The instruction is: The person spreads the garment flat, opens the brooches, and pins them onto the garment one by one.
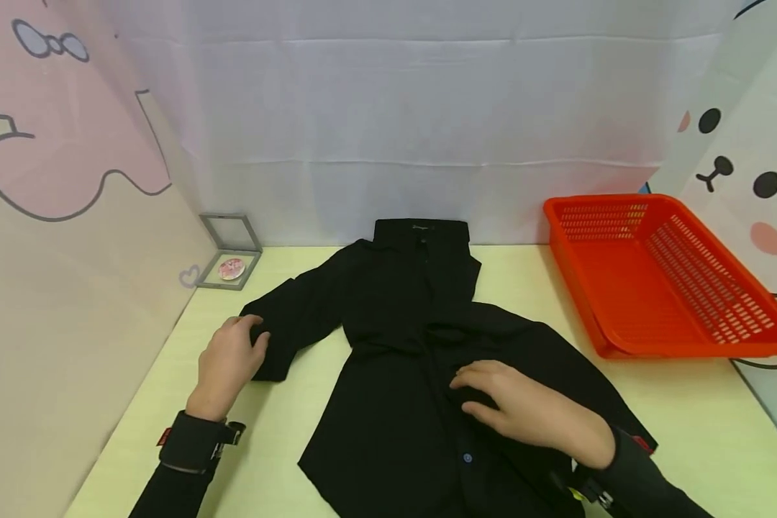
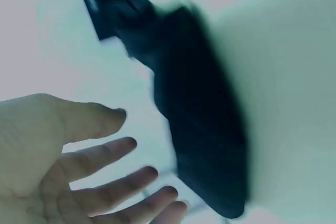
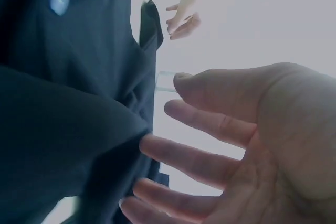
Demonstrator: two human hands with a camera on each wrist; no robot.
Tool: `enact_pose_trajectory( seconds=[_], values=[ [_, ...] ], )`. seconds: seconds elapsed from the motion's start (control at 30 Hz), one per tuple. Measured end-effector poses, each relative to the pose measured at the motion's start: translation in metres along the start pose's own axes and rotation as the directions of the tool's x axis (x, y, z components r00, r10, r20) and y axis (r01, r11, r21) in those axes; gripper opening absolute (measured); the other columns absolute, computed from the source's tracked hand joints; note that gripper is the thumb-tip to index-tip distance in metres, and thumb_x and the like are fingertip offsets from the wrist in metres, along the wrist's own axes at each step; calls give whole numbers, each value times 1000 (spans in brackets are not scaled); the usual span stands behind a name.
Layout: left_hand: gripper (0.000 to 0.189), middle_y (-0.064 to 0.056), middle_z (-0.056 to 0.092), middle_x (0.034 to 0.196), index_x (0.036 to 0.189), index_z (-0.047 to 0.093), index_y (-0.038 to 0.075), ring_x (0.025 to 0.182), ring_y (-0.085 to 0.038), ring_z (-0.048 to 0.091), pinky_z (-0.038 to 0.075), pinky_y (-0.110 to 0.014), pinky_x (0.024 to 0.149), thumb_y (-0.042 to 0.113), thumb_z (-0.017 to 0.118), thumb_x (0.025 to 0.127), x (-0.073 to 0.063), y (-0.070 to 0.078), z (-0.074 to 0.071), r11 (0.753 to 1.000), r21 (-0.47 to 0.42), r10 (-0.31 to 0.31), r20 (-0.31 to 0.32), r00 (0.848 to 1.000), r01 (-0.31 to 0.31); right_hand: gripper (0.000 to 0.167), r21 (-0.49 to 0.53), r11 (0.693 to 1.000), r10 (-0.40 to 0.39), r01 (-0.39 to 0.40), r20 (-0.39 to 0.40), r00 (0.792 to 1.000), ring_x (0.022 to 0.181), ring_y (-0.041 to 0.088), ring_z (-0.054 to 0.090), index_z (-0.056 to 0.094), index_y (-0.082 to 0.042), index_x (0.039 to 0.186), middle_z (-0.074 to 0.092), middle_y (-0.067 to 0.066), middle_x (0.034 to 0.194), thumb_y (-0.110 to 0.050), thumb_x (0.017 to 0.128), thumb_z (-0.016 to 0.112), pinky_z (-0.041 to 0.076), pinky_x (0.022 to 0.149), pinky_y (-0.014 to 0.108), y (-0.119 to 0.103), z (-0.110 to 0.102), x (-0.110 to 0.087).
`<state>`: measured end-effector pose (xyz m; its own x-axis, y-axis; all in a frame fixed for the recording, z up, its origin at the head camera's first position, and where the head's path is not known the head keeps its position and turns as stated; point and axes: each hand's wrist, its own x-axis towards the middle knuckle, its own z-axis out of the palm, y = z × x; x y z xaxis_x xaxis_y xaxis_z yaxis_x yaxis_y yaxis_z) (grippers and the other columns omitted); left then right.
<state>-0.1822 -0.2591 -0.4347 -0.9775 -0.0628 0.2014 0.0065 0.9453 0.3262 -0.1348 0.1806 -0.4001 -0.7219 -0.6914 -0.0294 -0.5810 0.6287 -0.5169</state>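
Observation:
A black short-sleeved shirt [image 1: 388, 403] lies front up on the table, its collar [image 1: 421, 230] at the far end and a blue button [image 1: 467, 457] showing low on the front. One sleeve [image 1: 304, 302] stretches to the left; on the right side the cloth slants down toward the right forearm in creased folds. My left hand [image 1: 228, 363] is at the end of the left sleeve, fingers loosely bent; the left wrist view shows the fingers spread with nothing between them. Over the shirt's front hovers my right hand [image 1: 514, 403], relaxed, its fingertips [image 3: 152, 142] right beside the dark cloth.
A red-orange plastic basket [image 1: 628, 288] with perforated sides stands at the right rear. At the back left is an open grey-framed clear case [image 1: 239, 279] with a round pink item [image 1: 232, 269] in it. White cloth [image 1: 388, 122] hangs behind the pale yellow table [image 1: 518, 273].

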Motion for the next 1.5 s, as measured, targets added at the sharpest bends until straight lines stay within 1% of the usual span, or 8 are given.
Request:
enact_pose_trajectory(
  seconds=[0.1, 0.3, 0.6, 0.93, 1.13, 1.27, 1.37, 1.5],
  values=[
    [36, -33, 57, 133, 132, 64, -1, 110, -54, 63, 57, -59, 65, 9, 61, 97, 0, -20, 1, 1000, 13, -19, 88, 996, 18, 30, 9, 999, 46, -47, 42, 998, 130, 41, 55, 70, -11, 127, 61, 15, 138, -20, 98, 72, 50, 103, 58, -1, 10, -16],
    [51, -31, 58, 136, 125, 69, -4, 116, -57, 60, 58, -51, 67, -18, 60, 76, -1, -41, 10, 979, 73, 166, 243, 956, -188, 51, 48, 957, 267, -285, 231, 936, 146, 58, 31, 63, -16, 138, 39, 19, 161, -24, 91, 81, 41, 107, 70, 2, 29, -26],
    [9, -15, 68, 82, 89, 76, 2, 73, -38, 64, 54, -55, 60, -2, 68, 89, -11, -53, -20, 966, 118, 238, -72, 969, -229, 77, 4, 896, 430, -445, 247, 868, 151, 50, 29, 51, -14, 151, 34, 13, 167, -16, 83, 87, 44, 105, 66, 3, 32, -19],
    [14, -24, 68, 98, 101, 73, -2, 78, -39, 60, 39, -39, 51, 5, 61, 95, -25, -49, -72, 999, 26, -14, -383, 923, 27, 59, -57, 936, 350, -348, 29, 936, 130, 43, 58, 50, 6, 145, 55, 26, 147, 11, 88, 63, 52, 101, 57, 5, 13, -22],
    [14, -23, 69, 105, 105, 74, 2, 83, -41, 67, 52, -52, 59, 11, 67, 95, -36, -26, -44, 999, 26, 41, -157, 987, -37, 40, 30, 950, 311, -310, -31, 950, 111, 27, 65, 62, 0, 130, 65, 17, 133, 4, 91, 67, 56, 93, 49, 8, 0, -21],
    [16, -18, 70, 113, 108, 74, 6, 93, -36, 70, 57, -50, 67, 11, 74, 93, -49, 9, -8, 988, -23, 154, -27, 988, -155, 25, 79, 957, 289, -280, -144, 946, 86, 16, 61, 65, -5, 118, 71, 11, 112, 1, 94, 65, 53, 76, 36, 19, -10, -15],
    [23, -10, 68, 127, 116, 73, 12, 115, -32, 67, 59, -49, 88, 15, 77, 93, -59, 43, 16, 925, -89, 375, 62, 925, -370, 25, 55, 973, 232, -225, -234, 944, 84, 19, 64, 65, -4, 118, 72, 13, 110, 3, 95, 63, 55, 75, 39, 32, -13, -8],
    [43, -8, 50, 155, 139, 63, 18, 147, -33, 45, 47, -47, 113, 27, 73, 98, -73, 86, 38, 771, -294, 636, 308, 707, -565, 38, 38, 984, 181, -177, -215, 960, 111, 37, 67, 58, 2, 133, 65, 23, 130, 6, 95, 60, 54, 95, 56, 50, -8, 1]
  ],
)
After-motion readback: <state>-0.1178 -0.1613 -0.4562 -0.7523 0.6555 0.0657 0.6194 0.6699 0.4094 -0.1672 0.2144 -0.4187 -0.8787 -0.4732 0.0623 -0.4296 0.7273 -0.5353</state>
